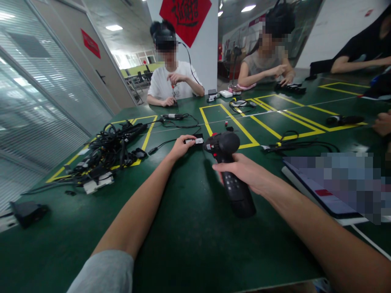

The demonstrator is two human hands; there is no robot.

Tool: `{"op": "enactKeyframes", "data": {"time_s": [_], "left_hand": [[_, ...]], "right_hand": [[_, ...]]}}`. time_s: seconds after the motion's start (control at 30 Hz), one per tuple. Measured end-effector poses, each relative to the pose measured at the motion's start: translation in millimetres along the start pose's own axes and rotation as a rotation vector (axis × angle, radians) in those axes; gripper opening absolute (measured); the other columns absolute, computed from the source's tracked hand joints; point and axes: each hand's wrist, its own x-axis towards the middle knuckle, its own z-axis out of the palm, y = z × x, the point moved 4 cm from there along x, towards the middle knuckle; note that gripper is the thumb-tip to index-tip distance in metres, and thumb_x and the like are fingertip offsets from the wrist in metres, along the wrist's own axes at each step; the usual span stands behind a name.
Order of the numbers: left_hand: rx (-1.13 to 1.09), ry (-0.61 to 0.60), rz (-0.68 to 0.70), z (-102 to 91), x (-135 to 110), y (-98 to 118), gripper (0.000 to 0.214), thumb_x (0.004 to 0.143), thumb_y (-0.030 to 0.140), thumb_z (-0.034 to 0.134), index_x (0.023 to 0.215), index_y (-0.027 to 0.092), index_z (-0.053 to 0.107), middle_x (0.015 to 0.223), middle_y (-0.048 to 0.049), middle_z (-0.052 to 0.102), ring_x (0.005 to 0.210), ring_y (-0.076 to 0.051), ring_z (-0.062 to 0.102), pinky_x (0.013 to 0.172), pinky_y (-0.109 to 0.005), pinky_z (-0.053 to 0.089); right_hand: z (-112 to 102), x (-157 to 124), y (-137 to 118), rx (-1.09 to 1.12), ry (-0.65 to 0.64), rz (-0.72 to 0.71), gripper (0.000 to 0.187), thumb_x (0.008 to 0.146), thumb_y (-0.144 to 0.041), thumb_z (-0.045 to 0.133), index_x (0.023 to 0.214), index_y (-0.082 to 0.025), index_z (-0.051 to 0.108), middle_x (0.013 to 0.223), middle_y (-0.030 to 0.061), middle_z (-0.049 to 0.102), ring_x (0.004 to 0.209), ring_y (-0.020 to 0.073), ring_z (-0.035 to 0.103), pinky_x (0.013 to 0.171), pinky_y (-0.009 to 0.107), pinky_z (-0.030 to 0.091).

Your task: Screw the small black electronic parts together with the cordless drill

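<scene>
My right hand [241,173] is wrapped round a black handheld device [236,187] with a rounded top, small red parts near its head and rows of buttons along the handle. The device is tilted, its head toward the left. Just to its left, my left hand [182,146] grips a small black box with a white label [198,140] at the table. The fingers lie over the box's left side and hide part of it. A gap separates the device's head from this box. Close to my left hand, a black cable [160,147] ends in a connector.
A tangled heap of black cables [113,148] lies left on the green table [183,240]. A tablet-like screen [324,191] and a looped cable [299,143] are at right. Small red and black bits [228,127] lie beyond the device. Other people [174,81] sit across.
</scene>
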Motion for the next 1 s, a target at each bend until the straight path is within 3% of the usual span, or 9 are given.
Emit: {"op": "enactKeyframes", "data": {"time_s": [0.2,0.37,0.5,0.67,1.0], "left_hand": [[-0.002,-0.005,0.018,0.6,1.2,-2.1,0.037,0.079,0.038,0.060,0.108,0.019,0.072,0.113,-0.0067,0.070,0.107,-0.024,0.060,0.102,-0.038,0.043],[-0.003,-0.013,0.049,0.2,0.9,-1.0,0.035,0.080,0.038,0.061,0.107,0.018,0.073,0.114,-0.0071,0.070,0.112,-0.025,0.058,0.106,-0.039,0.040],[0.007,0.003,0.011,-0.3,0.4,-3.1,0.035,0.080,0.038,0.061,0.108,0.020,0.073,0.116,-0.0058,0.069,0.110,-0.025,0.058,0.106,-0.039,0.041],[-0.012,-0.009,0.056,0.4,2.3,-5.4,0.035,0.080,0.039,0.061,0.106,0.019,0.073,0.113,-0.0062,0.070,0.111,-0.025,0.058,0.106,-0.039,0.041],[0.027,-0.005,0.056,-0.9,1.4,-1.1,0.034,0.080,0.038,0.061,0.105,0.018,0.073,0.111,-0.0073,0.070,0.109,-0.024,0.059,0.103,-0.038,0.042]], "right_hand": [[-5.6,9.7,6.7,-0.151,0.088,-0.015,0.021,0.070,-0.028,0.073,0.086,-0.017,0.066,0.074,0.0041,0.066,0.065,0.0178,0.060,0.057,0.029,0.043],[-3.8,17.0,13.1,-0.234,0.137,-0.036,0.008,0.070,-0.024,0.066,0.070,-0.017,0.064,0.064,0.0047,0.062,0.060,0.0189,0.059,0.054,0.031,0.043],[-9.8,9.2,7.5,-0.068,0.134,-0.010,0.010,0.071,-0.023,0.064,0.065,-0.016,0.060,0.059,0.0041,0.059,0.051,0.0170,0.057,0.049,0.030,0.044],[-10.6,-4.7,-3.6,0.275,0.024,0.087,0.010,0.074,-0.025,0.065,0.077,-0.016,0.062,0.057,0.0015,0.058,0.046,0.0151,0.054,0.045,0.029,0.045],[-7.3,-2.5,-3.2,0.295,0.018,0.047,0.010,0.073,-0.023,0.065,0.079,-0.016,0.063,0.057,0.0016,0.058,0.046,0.0152,0.054,0.044,0.028,0.046]]}}
